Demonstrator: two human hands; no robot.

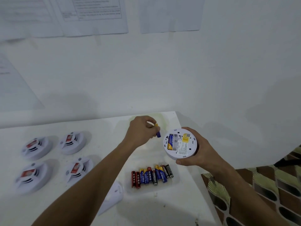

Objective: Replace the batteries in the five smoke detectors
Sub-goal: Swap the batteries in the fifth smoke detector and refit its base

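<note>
- On the left of the white table (91, 214) sit four smoke detectors in a square: far left (37, 147), far right (73, 142), near left (31, 176) and near right (79, 169). Each one lies flat and has a red sticker on top.
- A white cover (112, 195) lies on the table just under the left arm.
- The left hand (141, 131) is in the air above the table. Its fingers are curled and pinch a blue and gold battery (158, 131), which points down.
- Below it, near the front of the table, a row of batteries (152, 176) lies side by side. Some are red, some blue and gold, some black.
- The right hand (197, 150) holds the fifth smoke detector (180, 143) by its round side, with the fingers wrapped around it, past the table's right edge. Its back faces up. One blue and gold battery (170, 141) sits in its open slot, beside a yellow sticker (186, 138).
- The pinched battery is just beside this detector, not touching it.
</note>
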